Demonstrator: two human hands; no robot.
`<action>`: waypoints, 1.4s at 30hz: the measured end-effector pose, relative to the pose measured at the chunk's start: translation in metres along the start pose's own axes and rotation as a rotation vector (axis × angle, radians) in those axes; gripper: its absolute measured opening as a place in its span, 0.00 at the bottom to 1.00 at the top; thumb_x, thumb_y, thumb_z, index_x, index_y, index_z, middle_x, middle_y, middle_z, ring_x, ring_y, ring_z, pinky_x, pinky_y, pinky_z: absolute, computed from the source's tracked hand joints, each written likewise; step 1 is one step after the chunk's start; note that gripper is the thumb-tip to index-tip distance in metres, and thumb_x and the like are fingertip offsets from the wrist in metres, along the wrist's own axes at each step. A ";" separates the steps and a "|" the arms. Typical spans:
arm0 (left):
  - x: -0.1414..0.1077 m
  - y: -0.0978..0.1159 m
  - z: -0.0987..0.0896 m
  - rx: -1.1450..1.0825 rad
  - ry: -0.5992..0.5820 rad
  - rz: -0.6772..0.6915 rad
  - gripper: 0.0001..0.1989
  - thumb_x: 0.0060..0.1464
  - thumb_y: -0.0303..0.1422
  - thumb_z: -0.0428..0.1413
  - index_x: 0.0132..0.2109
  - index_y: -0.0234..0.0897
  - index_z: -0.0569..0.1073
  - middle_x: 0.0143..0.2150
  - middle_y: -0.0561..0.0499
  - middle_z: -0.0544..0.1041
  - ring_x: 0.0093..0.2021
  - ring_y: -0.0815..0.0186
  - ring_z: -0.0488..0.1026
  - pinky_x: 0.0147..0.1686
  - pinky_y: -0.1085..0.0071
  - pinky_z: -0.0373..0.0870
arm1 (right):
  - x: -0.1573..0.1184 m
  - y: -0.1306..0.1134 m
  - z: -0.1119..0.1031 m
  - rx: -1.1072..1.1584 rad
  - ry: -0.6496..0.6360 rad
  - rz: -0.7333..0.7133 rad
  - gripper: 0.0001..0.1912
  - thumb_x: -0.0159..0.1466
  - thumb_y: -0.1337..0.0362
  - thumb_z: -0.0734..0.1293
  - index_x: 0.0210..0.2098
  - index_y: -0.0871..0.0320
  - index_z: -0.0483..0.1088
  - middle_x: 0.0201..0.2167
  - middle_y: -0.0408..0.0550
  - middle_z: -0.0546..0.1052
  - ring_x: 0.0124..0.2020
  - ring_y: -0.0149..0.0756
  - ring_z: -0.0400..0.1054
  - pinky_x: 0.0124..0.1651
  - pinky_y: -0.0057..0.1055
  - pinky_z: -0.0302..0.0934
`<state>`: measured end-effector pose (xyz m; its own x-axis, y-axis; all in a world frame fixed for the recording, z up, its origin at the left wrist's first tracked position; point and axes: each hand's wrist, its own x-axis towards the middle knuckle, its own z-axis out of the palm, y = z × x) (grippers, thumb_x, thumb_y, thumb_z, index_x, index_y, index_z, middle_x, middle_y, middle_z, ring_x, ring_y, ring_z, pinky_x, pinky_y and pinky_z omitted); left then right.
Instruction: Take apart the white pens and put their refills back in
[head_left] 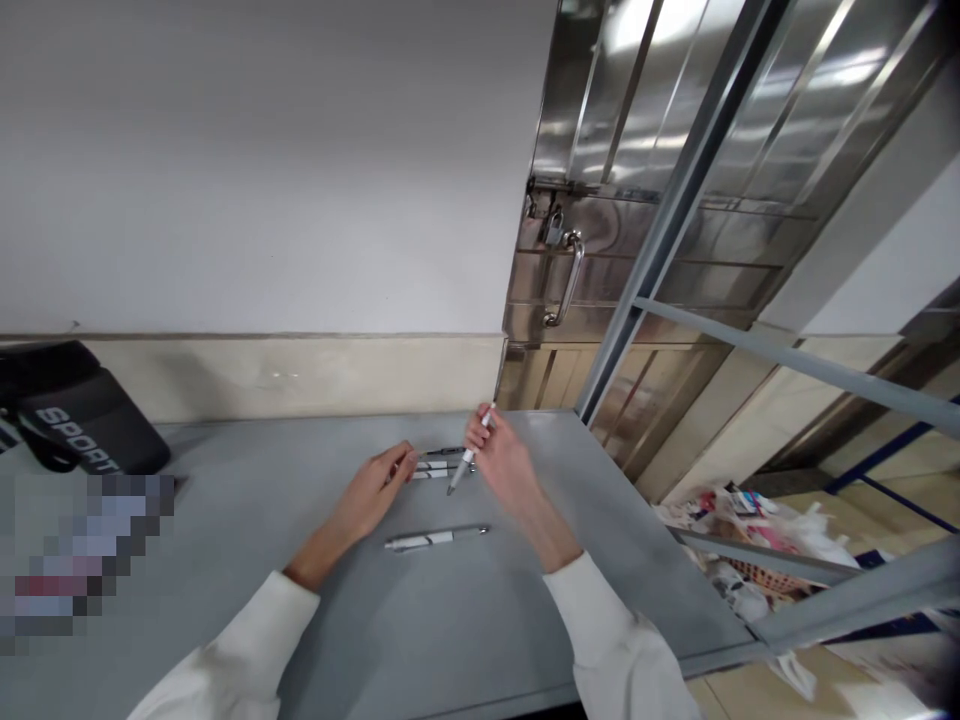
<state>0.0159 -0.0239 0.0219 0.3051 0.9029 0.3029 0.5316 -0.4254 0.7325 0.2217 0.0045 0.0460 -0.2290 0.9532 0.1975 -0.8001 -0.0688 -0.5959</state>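
Note:
My right hand [499,455] is raised over the grey table, its fingers closed around a white pen [466,462]. That pen is tilted, its grey tip pointing down and to the left. My left hand [381,482] rests on the table with curled fingers at the left ends of several pens [431,470], which lie side by side; it appears to grip one of them. Closer to me, a separate white and silver pen [435,539] lies flat on the tabletop, untouched by either hand.
A black bag [90,410] lettered SPORT stands at the table's left, behind a pixelated patch. The table [247,520] meets a wall at the back. Grey metal frame bars [622,330] rise at the right corner. Plastic bags [795,525] and a basket sit beyond the right edge.

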 end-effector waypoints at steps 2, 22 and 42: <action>-0.003 -0.007 -0.004 0.056 -0.010 -0.020 0.17 0.67 0.42 0.42 0.32 0.38 0.63 0.26 0.57 0.62 0.28 0.68 0.61 0.32 0.73 0.56 | -0.003 -0.008 -0.002 0.083 -0.018 0.029 0.14 0.67 0.58 0.62 0.27 0.57 0.62 0.21 0.37 0.51 0.21 0.27 0.47 0.24 0.24 0.52; -0.004 -0.039 0.005 0.220 -0.040 0.021 0.17 0.58 0.34 0.46 0.25 0.39 0.47 0.23 0.58 0.46 0.26 0.70 0.45 0.28 0.72 0.46 | -0.020 -0.022 -0.011 0.187 -0.040 -0.039 0.10 0.68 0.61 0.58 0.30 0.56 0.63 0.21 0.38 0.51 0.21 0.29 0.48 0.25 0.25 0.55; -0.003 -0.042 0.008 0.206 -0.083 0.060 0.15 0.54 0.28 0.46 0.26 0.39 0.45 0.23 0.60 0.47 0.26 0.70 0.45 0.28 0.73 0.47 | -0.015 -0.022 -0.018 0.079 0.040 -0.082 0.05 0.63 0.63 0.63 0.30 0.55 0.65 0.21 0.37 0.51 0.22 0.31 0.49 0.26 0.26 0.55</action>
<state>-0.0006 -0.0095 -0.0146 0.4009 0.8708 0.2847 0.6578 -0.4899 0.5721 0.2528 -0.0028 0.0427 -0.1395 0.9675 0.2108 -0.8567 -0.0112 -0.5158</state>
